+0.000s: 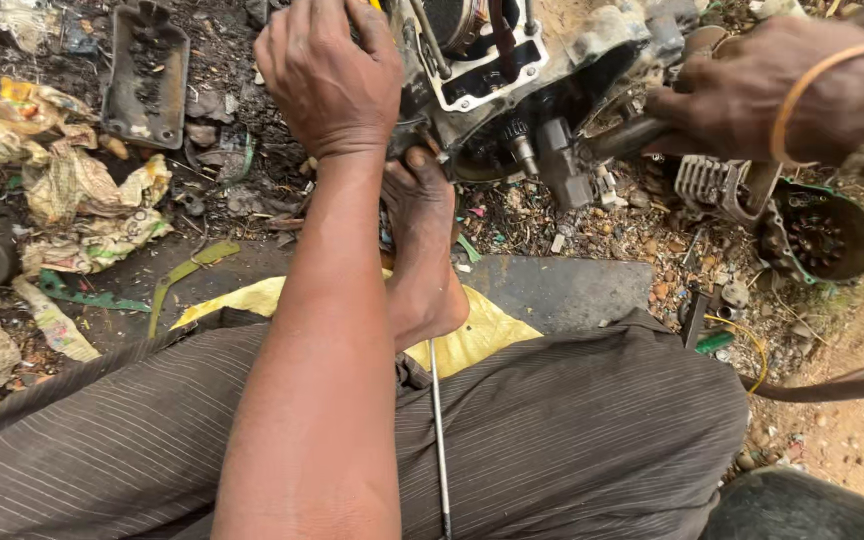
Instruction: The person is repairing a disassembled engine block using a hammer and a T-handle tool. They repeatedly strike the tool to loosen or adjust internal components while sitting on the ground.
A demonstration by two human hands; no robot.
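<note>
The left hand [327, 75] lies palm-down on the left side of a grimy engine block [532, 90] at the far middle of the scene, its fingers curled over the casing's top edge, while a bare foot [422, 250] braces against the block's near underside. The right hand [752, 85], wearing a thin bangle [812, 75], closes around a dark tool handle [617, 135] that points into the block's right side. A ribbed metal part [717, 185] and a round cover [822, 235] lie on the ground to the right, a dark tray [147, 75] far left, crumpled paper [82, 200] beside it.
</note>
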